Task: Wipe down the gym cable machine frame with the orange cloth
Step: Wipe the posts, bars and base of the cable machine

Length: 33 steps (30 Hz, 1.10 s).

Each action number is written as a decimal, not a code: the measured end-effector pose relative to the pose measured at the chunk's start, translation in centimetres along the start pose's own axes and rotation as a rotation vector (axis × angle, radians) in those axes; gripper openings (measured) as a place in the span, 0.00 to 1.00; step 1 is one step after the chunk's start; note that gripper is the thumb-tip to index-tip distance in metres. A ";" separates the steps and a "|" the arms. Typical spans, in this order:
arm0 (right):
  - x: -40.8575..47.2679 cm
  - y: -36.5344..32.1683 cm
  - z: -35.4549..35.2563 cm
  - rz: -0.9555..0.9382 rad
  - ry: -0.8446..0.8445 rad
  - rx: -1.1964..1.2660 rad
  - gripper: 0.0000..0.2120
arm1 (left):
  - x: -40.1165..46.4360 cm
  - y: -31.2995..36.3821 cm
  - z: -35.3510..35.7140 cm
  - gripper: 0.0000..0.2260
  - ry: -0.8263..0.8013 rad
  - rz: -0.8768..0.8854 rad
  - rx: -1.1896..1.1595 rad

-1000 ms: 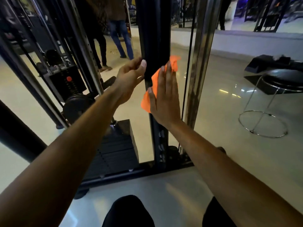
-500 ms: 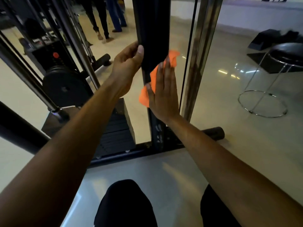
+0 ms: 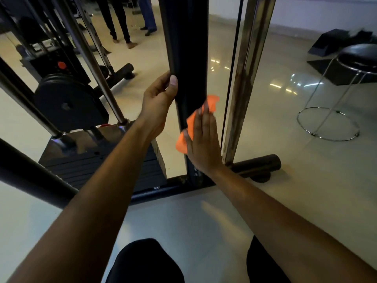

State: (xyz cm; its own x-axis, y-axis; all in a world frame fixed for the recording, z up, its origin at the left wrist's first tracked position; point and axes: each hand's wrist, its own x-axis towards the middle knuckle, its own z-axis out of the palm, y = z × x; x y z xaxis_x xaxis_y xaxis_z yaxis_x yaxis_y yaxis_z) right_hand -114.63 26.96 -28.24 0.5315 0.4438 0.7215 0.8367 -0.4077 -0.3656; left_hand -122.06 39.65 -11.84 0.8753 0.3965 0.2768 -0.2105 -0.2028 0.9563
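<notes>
A black upright post (image 3: 184,48) of the cable machine frame rises in the middle of the view. My left hand (image 3: 158,101) curls around the post's left edge, thumb on its front. My right hand (image 3: 203,139) lies flat, fingers together, pressing the orange cloth (image 3: 184,137) against the post's right side low down, near the black base bar (image 3: 159,190). The cloth sticks out above my fingertips and to the left of my palm; the rest is hidden under the hand.
A chrome guide post (image 3: 244,78) and a thin black cable (image 3: 232,68) stand just right of my right hand. The weight stack (image 3: 102,166) and a pulley disc (image 3: 67,103) are on the left. A chrome stool (image 3: 334,103) stands right. Two people's legs (image 3: 122,21) are at the back.
My right hand has slid the cloth down the post toward the base. My left hand keeps its hold on the post's left edge. The view has tilted downward.
</notes>
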 end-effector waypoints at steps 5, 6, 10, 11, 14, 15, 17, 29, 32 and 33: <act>0.9 -2.1 0.4 0.148 0.056 0.184 0.42 | -1.3 -2.5 0.3 0.23 -0.017 -0.085 -0.012; 2.3 -2.9 0.1 0.173 0.102 0.220 0.41 | -1.4 -3.1 0.3 0.24 -0.020 -0.093 -0.015; 2.2 -1.5 1.0 0.095 0.125 0.094 0.41 | -1.8 -4.9 0.5 0.25 0.004 -0.114 0.013; 0.2 -0.1 1.9 0.039 0.070 -0.016 0.43 | -2.2 -5.3 0.6 0.23 0.010 -0.116 0.007; -5.7 4.0 4.0 -0.053 -0.180 -0.156 0.54 | -3.1 -6.7 1.0 0.25 0.045 -0.136 -0.033; -6.3 4.4 4.3 -0.040 -0.198 -0.121 0.54 | -3.3 -7.1 1.0 0.25 0.044 -0.135 -0.030; -5.3 3.2 4.0 -0.003 -0.123 -0.014 0.50 | -3.3 -7.8 0.9 0.24 0.030 -0.128 -0.005; -11.2 6.6 8.5 -0.098 -0.101 -0.125 0.57 | -3.7 -13.4 1.8 0.22 0.039 -0.081 -0.077; -8.2 4.5 8.2 -0.038 -0.007 0.012 0.47 | -3.4 -14.6 1.7 0.24 0.046 -0.070 -0.098; -6.8 3.6 7.7 -0.009 0.045 0.053 0.44 | -3.3 -14.8 1.6 0.25 0.044 -0.077 -0.094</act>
State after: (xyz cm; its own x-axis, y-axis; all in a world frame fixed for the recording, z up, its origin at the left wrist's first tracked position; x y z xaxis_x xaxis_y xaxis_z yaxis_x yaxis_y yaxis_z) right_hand -114.16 28.64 -39.01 0.5180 0.4104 0.7505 0.8481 -0.3605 -0.3883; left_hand -121.10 39.92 -27.07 0.8709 0.4469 0.2044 -0.1853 -0.0867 0.9789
